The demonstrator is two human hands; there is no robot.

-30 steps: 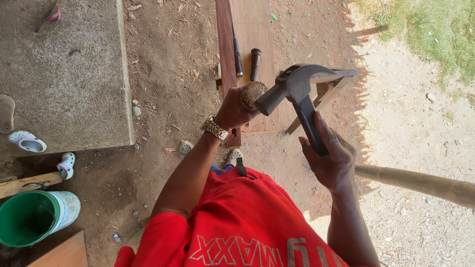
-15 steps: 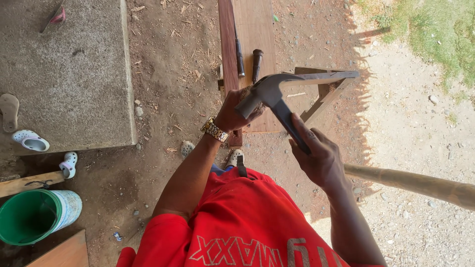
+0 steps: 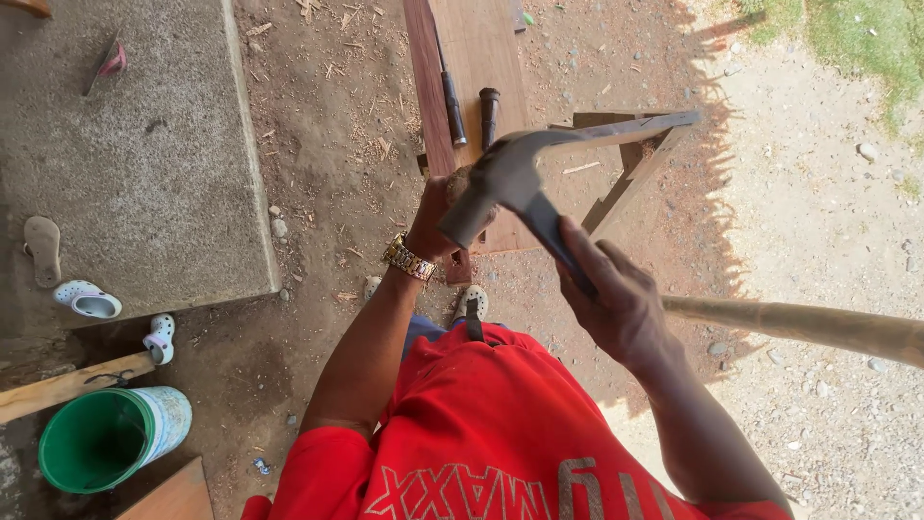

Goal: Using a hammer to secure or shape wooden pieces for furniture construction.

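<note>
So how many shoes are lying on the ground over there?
3: a tan sandal on the concrete slab, a white clog at its edge, another white clog near the green bucket. More may be hidden.

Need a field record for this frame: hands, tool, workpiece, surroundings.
right hand: grips the handle of a claw hammer, raised over the work
left hand: rests at the near end of the wooden plank, what it pinches is hidden
on plank: two dark chisels
beside plank: wooden trestle
ground: green bucket, small clogs, concrete slab
</note>
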